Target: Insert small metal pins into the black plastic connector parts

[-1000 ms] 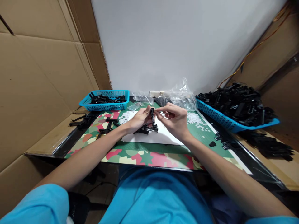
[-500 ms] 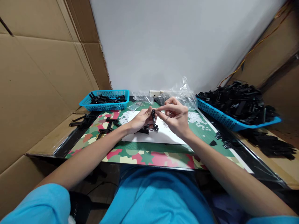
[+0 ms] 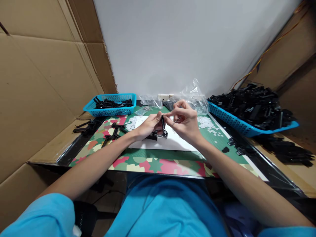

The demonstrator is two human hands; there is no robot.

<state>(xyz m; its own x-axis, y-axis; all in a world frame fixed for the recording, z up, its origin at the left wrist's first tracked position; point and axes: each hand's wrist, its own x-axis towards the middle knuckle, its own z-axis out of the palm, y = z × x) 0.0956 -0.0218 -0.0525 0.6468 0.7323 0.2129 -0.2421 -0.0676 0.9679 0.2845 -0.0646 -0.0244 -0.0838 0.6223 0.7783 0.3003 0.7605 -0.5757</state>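
Left grip (image 3: pixel 148 127): I squeezed the black part (image 3: pixel 163 127) above the white paper (image 3: pixel 177 144).
Right grip (image 3: pixel 185 122): I curled it round a thin metal stick (image 3: pixel 176 120), by the part's top.
Black part: might have slipped if I pushed too hard.

left forearm (image 3: pixel 91 161) bare, slanting inward from lower left; left wrist (image 3: pixel 134 135) nearly straight. left hand (image 3: pixel 148 125) curled in a grip, left thumb (image 3: pixel 157 117) uppermost. right forearm (image 3: pixel 237 176) bare, angling in from lower right, mirroring the other. right hand (image 3: pixel 185 124) bent inward, index finger (image 3: pixel 171 113) stretched toward the left thumb, right thumb (image 3: pixel 169 121) below it; remaining fingers (image 3: pixel 182 104) folded. hands close together; whether fingertips touch, cannot tell.
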